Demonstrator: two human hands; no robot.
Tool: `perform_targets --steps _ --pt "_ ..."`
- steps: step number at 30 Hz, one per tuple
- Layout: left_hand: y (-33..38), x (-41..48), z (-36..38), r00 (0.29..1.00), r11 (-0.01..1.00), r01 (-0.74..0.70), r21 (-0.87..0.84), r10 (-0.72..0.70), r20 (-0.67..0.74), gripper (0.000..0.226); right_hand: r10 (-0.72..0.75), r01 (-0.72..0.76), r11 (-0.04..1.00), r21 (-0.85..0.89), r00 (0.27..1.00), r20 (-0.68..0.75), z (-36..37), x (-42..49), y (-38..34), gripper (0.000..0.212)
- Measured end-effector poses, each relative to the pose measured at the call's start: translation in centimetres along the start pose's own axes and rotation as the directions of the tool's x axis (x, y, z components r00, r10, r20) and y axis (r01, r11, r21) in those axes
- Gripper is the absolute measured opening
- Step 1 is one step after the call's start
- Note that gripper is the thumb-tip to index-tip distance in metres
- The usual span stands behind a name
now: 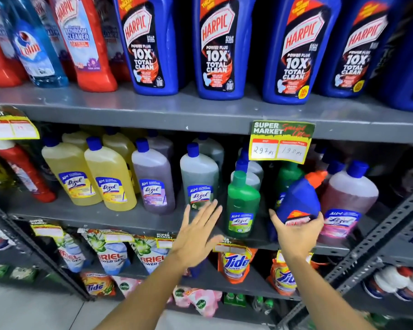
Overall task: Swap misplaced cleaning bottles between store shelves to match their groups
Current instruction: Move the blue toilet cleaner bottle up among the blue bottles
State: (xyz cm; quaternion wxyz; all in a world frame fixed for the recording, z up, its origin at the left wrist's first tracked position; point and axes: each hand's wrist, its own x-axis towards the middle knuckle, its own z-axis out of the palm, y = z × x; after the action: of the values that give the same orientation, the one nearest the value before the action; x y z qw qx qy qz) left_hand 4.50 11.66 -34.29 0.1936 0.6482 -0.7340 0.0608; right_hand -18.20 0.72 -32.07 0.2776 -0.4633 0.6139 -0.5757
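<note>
My right hand is shut around the base of a small blue Harpic bottle with an orange-red cap, tilted to the right among the Lizol bottles on the middle shelf. My left hand hovers open with fingers spread, just in front of a grey-green Lizol bottle and left of a green Lizol bottle. Large blue Harpic bottles line the top shelf. A clear blue Colin bottle stands among red Harpic bathroom cleaners at the upper left.
Yellow, purple and pink Lizol bottles fill the middle shelf, with a red bottle at its left end. A price card hangs from the top shelf edge. Ariel and Tide pouches sit below.
</note>
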Motion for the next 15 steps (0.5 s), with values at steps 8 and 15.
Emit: perform_targets --steps 8,15 --pt "4.2 10.0 -19.3 0.759 0.972 -0.159 0.17 0.231 -0.609 0.055 -0.183 0.187 0.968 0.166 0.982 -0.04 -5.6 -2.8 -4.7 0.094" --pt "3.0 14.9 -19.8 0.914 0.93 -0.015 0.367 0.161 -0.372 0.057 -0.454 0.459 0.815 0.354 0.885 -0.102 -10.1 -0.8 -15.9 0.087"
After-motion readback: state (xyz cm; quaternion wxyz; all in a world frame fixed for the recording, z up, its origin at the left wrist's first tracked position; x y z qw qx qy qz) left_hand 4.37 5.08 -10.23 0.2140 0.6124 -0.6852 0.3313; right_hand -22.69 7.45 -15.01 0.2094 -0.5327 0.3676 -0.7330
